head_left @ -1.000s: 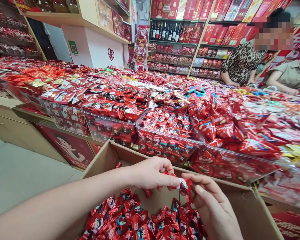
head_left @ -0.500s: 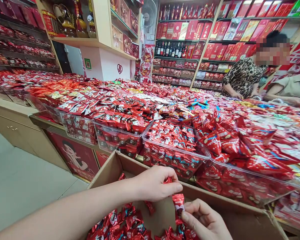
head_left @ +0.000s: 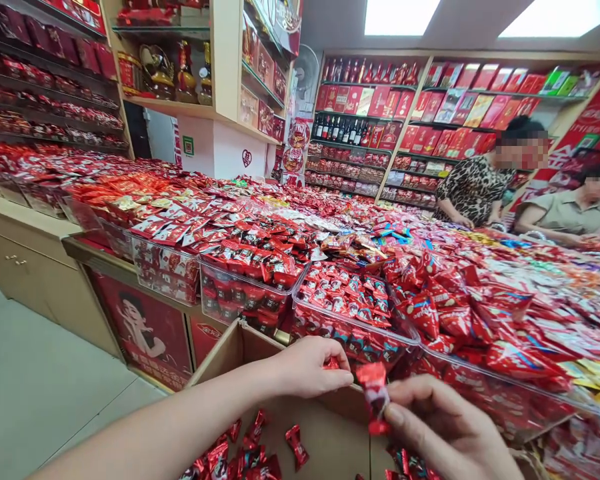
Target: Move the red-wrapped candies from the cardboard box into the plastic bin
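Behind the pinched candy [head_left: 376, 395] and cardboard box [head_left: 254, 345], clear tubs [head_left: 247, 300] line the counter [head_left: 111, 265].

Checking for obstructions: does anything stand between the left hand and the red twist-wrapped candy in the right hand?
Nothing visible does; a small gap separates the left hand from the red twist-wrapped candy pinched by the right hand.

Small red twist-wrapped candies [head_left: 297, 448] lie in the open brown cardboard box [head_left: 254, 345]; beyond it, clear rectangular plastic bins [head_left: 250, 303] stand side by side on the long beige wooden desk [head_left: 45, 280], pale wooden shelves [head_left: 403, 133] behind, a person in leopard-print [head_left: 473, 190] between them at right
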The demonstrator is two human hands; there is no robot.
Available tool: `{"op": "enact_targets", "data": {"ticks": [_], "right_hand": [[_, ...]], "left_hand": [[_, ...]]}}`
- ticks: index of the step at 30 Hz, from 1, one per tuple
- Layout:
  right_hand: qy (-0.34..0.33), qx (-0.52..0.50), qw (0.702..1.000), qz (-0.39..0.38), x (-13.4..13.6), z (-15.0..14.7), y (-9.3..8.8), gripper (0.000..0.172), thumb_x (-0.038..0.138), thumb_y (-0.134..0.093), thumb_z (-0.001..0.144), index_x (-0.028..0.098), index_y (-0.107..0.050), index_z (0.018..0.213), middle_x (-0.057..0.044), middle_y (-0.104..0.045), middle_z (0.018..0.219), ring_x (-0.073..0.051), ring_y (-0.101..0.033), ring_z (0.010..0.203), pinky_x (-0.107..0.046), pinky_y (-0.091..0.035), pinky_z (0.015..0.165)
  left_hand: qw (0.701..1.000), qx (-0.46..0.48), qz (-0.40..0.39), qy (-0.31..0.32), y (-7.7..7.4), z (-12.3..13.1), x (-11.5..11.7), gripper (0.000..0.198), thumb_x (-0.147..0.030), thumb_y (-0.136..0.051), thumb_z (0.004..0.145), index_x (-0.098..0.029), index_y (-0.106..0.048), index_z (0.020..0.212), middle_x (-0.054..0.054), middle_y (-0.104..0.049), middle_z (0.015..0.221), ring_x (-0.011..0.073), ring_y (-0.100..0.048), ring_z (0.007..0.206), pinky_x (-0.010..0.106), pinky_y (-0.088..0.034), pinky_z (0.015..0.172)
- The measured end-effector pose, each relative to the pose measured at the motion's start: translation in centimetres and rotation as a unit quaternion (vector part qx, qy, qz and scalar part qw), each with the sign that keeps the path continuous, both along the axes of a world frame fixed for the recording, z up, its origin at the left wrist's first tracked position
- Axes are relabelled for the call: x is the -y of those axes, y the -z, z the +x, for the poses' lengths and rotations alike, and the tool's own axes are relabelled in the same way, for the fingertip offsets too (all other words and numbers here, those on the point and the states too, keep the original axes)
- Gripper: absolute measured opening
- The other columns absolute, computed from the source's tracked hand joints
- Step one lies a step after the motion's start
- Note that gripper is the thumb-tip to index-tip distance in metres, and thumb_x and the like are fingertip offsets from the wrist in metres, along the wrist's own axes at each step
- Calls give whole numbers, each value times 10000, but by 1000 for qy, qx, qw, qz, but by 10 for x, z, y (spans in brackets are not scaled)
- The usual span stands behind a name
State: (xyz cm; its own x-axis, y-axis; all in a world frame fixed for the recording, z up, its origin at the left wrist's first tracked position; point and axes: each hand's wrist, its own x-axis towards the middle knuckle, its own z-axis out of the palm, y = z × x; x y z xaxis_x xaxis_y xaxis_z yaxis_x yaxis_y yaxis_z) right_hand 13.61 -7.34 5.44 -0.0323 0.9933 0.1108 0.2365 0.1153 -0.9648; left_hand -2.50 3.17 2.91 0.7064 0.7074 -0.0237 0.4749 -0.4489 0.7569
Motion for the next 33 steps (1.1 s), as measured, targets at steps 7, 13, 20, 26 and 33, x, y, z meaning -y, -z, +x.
{"op": "enact_targets", "data": {"ticks": [7,13,20,26,33], "right_hand": [[155,233,952,128,-119,2,-59,189,351,-538,698,167,-566,731,-13,-599,641,-117,-510,560,-231,-391,501],[203,289,935,20,-218,-4,-47,163,269,-558,719,120,-570,654,11,-570,623,-101,-525,574,-257,-425,547],[184,310,933,1,-238,-18,-42,214,308,-497,769,128,-546,665,29,-546,616,-78,-500,525,-238,-418,512],[102,259,954,112,-161,-10,-73,236,384,-497,714,167,-560,649,42,-472,506,-80,-408,461,-213,-317,439],[-143,361,906,169,-16,2,35,132,215,-505,707,222,-629,661,-6,-608,583,-130,-526,514,-229,-360,466]], "left_hand": [[998,-32,56,11,-5,-3,5,291,-411,-458,693,-194,-596,830,-13,-564,668,96,-458,579,170,-319,492],[994,-40,101,25,-6,-7,8,246,-389,-467,692,-224,-602,813,-22,-565,653,95,-468,578,170,-323,497],[995,-47,76,32,-4,-11,4,261,-399,-481,677,-233,-597,841,-26,-584,684,100,-484,592,178,-337,516],[998,-39,31,31,-13,-10,4,275,-342,-446,694,-237,-584,908,-21,-560,682,107,-464,599,183,-334,517],[995,-8,-61,76,-26,-8,3,375,-233,-395,729,-216,-471,1096,6,-558,891,126,-484,771,209,-376,681]]}}
